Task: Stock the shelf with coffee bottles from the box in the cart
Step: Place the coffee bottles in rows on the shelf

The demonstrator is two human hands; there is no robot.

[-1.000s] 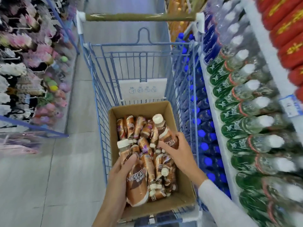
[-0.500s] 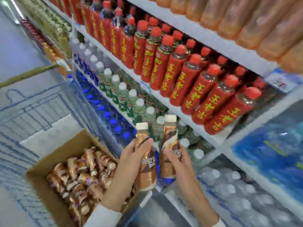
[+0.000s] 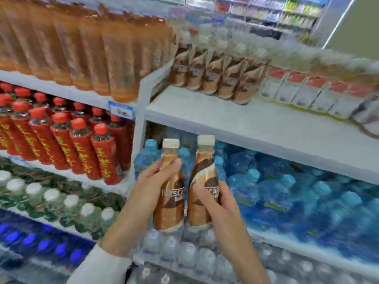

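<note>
- The left hand [image 3: 151, 189] gripped the left coffee bottle [image 3: 170, 212], with its fingers curled round the upper part of the brown label.
- The right hand [image 3: 217, 203] gripped the right coffee bottle [image 3: 202, 173] lower down, with the thumb lying across the front of the label.
- Both bottles stood upright in the air with their cream caps on top. They were side by side and almost touching, just below the front edge of the grey shelf [image 3: 246, 124].
- On that shelf a row of coffee bottles [image 3: 215, 74] of the same kind, about 5 across, stood towards the back. Bare shelf lay in front of it.
- To the right of that row stood clear bottles with red bands [image 3: 307, 93], too blurred to read.
- Behind the 2 held bottles were packed blue water bottles [image 3: 287, 191], and below the hands sat clear water bottles [image 3: 184, 253].
- In the bay to the left, tall orange bottles [image 3: 82, 54] filled the top level and red-capped bottles [image 3: 82, 144] leaned on the next one down.
- A blue price tag [image 3: 121, 112] hung on the shelf edge between those 2 levels.
</note>
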